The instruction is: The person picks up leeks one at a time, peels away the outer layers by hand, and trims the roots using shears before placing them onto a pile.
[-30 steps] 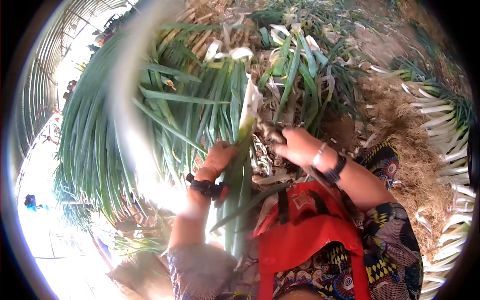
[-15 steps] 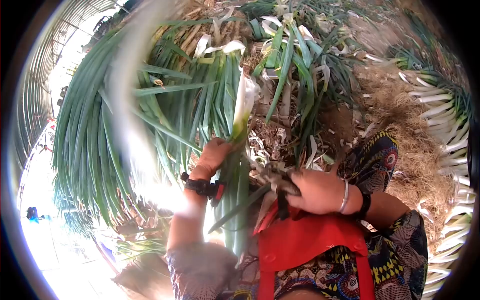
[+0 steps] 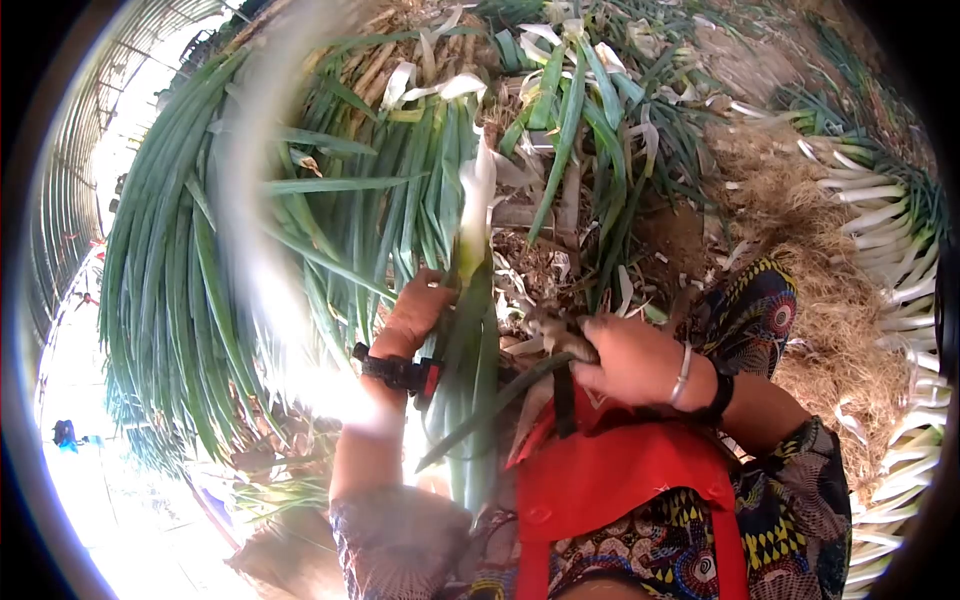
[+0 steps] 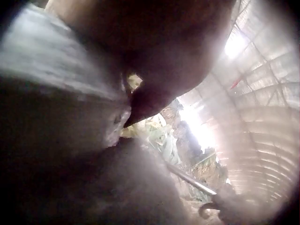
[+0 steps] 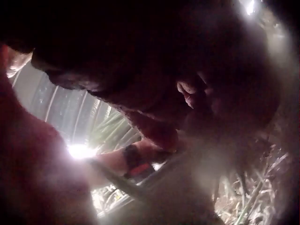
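Observation:
My left hand (image 3: 415, 308) holds a large green onion by its leaves, just below the pale stalk. The white stalk (image 3: 478, 190) of this green onion points away from me, and its long leaves hang toward my lap. My right hand (image 3: 640, 362) grips a limp, brownish strip of withered onion leaf (image 3: 552, 332) over the red apron (image 3: 620, 470), to the right of the green onion. A long dull green leaf (image 3: 490, 415) slants down to the left from near the right fingers. Both wrist views are dark; the left hand's thumb (image 4: 154, 101) fills part of the left one.
A thick pile of green onions (image 3: 170, 260) lies at the left. More leafy onions (image 3: 590, 130) lie ahead. At the right, a row of trimmed white onions (image 3: 880, 215) borders a heap of dry roots (image 3: 810, 320). Peelings litter the ground beyond the right hand.
My right hand has drawn back from beside the stalk toward the apron with the withered leaf, then risen a little. The left hand has shifted slightly left with the green onion.

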`<state>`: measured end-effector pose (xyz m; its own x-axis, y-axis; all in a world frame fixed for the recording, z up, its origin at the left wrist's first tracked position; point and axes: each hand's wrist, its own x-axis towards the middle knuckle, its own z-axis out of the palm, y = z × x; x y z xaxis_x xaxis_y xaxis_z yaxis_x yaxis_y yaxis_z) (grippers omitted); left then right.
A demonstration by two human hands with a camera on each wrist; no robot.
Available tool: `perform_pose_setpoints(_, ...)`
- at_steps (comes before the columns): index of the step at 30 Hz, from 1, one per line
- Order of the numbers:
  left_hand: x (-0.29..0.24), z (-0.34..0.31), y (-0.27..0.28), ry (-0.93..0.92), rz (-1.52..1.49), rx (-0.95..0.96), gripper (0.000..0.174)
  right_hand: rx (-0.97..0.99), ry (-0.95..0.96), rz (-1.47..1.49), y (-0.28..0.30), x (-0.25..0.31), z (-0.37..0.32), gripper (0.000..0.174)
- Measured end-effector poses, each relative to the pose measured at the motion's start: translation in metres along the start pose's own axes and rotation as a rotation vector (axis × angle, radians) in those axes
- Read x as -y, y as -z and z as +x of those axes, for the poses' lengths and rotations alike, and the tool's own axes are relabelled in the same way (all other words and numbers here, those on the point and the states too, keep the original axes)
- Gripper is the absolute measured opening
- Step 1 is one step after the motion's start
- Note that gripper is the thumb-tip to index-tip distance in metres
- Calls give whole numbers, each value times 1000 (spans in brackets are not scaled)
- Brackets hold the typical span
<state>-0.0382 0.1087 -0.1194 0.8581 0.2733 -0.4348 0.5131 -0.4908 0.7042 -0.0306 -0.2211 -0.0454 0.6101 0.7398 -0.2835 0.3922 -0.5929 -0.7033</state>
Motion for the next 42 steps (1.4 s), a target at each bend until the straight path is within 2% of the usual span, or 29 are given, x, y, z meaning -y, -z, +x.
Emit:
perform_pose_setpoints(3,-8,-4,-1,28,6,11,49,11,18,-30,-7,10,-14,39)
perform_pose_setpoints(7,-11,-3,3,-6,14,76,57,-68,36,-37,-7,-3,12,38)
perform_pose_setpoints(10,3,8,2,-13,59,54,58,-123,33,-2,-3,-9,39,37)
perform_pose_setpoints(12,11,15,-2,-89,176,-8,55,-173,37,11,1,-14,57,36)
perform_pose_setpoints(14,29,24,-11,-409,513,-282,50,-204,25,-40,3,-23,78,36)
perform_pose_setpoints(17,-1,11,-11,-590,694,-520,39,-223,-28,-47,19,-20,101,37)
perform_pose_setpoints(20,-19,15,-4,-552,611,-311,26,-146,-137,-50,38,-18,123,36)
perform_pose_setpoints(21,-20,17,-11,-523,422,-292,19,-208,-107,-58,36,-26,134,35)
perform_pose_setpoints(24,-35,21,-22,-293,364,-169,29,-256,-157,-101,43,-32,165,30)
perform_pose_setpoints(25,-44,23,-22,-234,477,-143,38,-222,-202,-121,48,-33,180,29)
perform_pose_setpoints(26,-49,27,-25,-197,485,-129,40,-239,-219,-131,49,-40,196,28)
perform_pose_setpoints(29,-49,43,-30,-106,548,-79,47,-476,-315,-60,33,-78,243,32)
perform_pose_setpoints(32,-41,61,-27,10,288,105,48,-288,-54,-88,32,-58,185,32)
perform_pose_setpoints(34,-21,76,-29,5,142,171,48,-185,-79,35,40,-29,137,29)
perform_pose_setpoints(35,-16,79,-29,1,73,203,48,-197,-76,-149,31,-34,135,26)
perform_pose_setpoints(38,-27,73,-33,30,-179,288,47,-209,-86,-67,45,-40,169,27)
perform_pose_setpoints(40,-46,63,-32,54,-141,227,43,-379,-133,-61,55,-62,211,28)
perform_pose_setpoints(42,-55,57,-23,28,-98,208,43,-368,-184,-73,60,-62,202,27)
